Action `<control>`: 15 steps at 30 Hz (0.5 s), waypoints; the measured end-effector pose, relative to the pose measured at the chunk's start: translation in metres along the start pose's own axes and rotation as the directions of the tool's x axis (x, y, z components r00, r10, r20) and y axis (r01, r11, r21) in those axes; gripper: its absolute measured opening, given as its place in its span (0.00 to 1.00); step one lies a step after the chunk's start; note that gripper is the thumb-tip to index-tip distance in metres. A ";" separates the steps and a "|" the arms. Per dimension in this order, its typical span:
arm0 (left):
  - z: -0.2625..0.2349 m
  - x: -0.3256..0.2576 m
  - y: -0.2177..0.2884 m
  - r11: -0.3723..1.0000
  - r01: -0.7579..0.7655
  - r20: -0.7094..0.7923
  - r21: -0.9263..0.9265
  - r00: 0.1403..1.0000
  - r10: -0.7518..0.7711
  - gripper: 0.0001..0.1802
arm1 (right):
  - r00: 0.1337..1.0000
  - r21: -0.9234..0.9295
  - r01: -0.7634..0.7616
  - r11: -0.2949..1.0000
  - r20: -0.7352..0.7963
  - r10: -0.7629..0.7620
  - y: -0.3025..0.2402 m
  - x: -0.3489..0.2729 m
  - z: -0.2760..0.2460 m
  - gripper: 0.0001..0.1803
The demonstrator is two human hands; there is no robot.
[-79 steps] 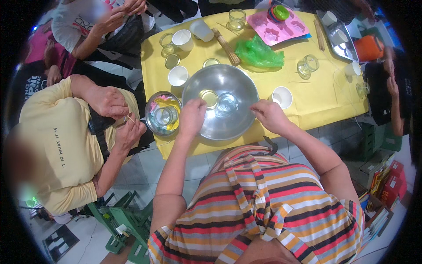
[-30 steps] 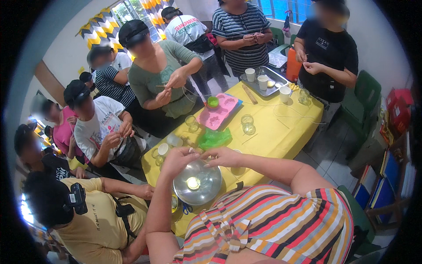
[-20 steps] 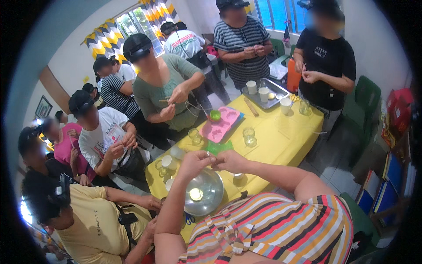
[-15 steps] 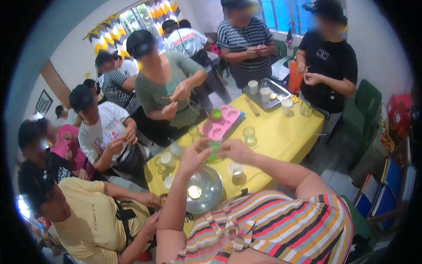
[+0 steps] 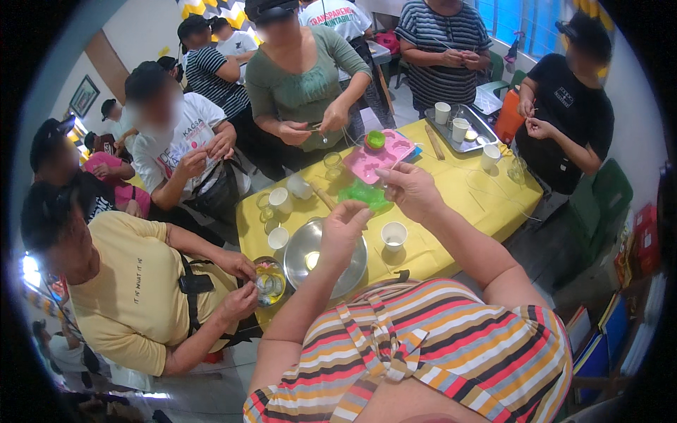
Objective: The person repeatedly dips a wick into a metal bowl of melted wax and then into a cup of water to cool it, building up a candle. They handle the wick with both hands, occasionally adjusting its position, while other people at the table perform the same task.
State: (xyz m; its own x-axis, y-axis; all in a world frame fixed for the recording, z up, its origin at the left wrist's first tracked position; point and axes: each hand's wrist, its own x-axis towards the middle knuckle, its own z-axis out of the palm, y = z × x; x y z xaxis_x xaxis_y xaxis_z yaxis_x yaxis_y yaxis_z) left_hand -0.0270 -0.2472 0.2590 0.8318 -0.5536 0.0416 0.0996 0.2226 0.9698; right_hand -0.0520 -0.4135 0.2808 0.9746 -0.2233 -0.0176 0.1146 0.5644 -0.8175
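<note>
My left hand (image 5: pixel 345 227) is raised over the far rim of a metal bowl (image 5: pixel 356 271), its thumb and fingertips pinched together. Further right and a little higher, my right hand (image 5: pixel 409 189) also pinches with thumb and forefinger. Anything thin between the fingertips is too small to make out. Behind and below both hands, a translucent green plastic thing (image 5: pixel 361 193) lies on the yellow-covered table (image 5: pixel 451 225). A white paper cup (image 5: pixel 393 237) stands right of the bowl. Past my right hand is a pink mould tray (image 5: pixel 360 163) with a green cup-shaped mould (image 5: pixel 375 140) on it.
Several white cups (image 5: pixel 280 200) and glass jars stand left of the bowl. A metal tray (image 5: pixel 462 144) with cups lies at the far right, near an orange container (image 5: pixel 508 123). People surround the table; one in a yellow shirt (image 5: pixel 144 289) works close on my left.
The view has shifted, so the table sits higher in the picture. My hands have moved apart, the right one higher; the green plastic thing between them now shows more fully.
</note>
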 end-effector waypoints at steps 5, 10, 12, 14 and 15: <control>0.005 0.000 0.002 0.977 -0.213 -0.018 -0.011 0.977 0.212 0.11 | 0.999 0.050 -0.038 0.998 0.014 0.037 0.012 -0.002 0.012 0.08; 0.015 -0.010 0.013 0.964 -0.256 0.030 -0.076 0.965 0.259 0.16 | 0.979 -0.171 0.198 0.965 0.092 -0.184 0.012 -0.018 0.021 0.08; 0.015 -0.012 0.012 0.966 -0.244 0.029 -0.091 0.968 0.247 0.16 | 0.958 -0.231 0.276 0.933 0.139 -0.249 0.010 -0.024 0.023 0.08; 0.015 -0.012 0.011 0.963 -0.251 0.029 -0.100 0.966 0.255 0.16 | 0.942 -0.286 0.326 0.901 0.176 -0.285 0.009 -0.028 0.024 0.08; 0.015 -0.012 0.010 0.959 -0.266 0.028 -0.099 0.963 0.270 0.16 | 0.940 -0.275 0.330 0.903 0.185 -0.287 0.009 -0.028 0.024 0.07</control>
State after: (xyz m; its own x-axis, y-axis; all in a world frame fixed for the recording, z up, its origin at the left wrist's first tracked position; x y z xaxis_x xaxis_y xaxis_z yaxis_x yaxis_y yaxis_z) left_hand -0.0442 -0.2504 0.2722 0.8124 -0.4951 0.3081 -0.0711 0.4404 0.8950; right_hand -0.0739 -0.3826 0.2877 0.9188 -0.2251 0.3243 0.3718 0.2178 -0.9024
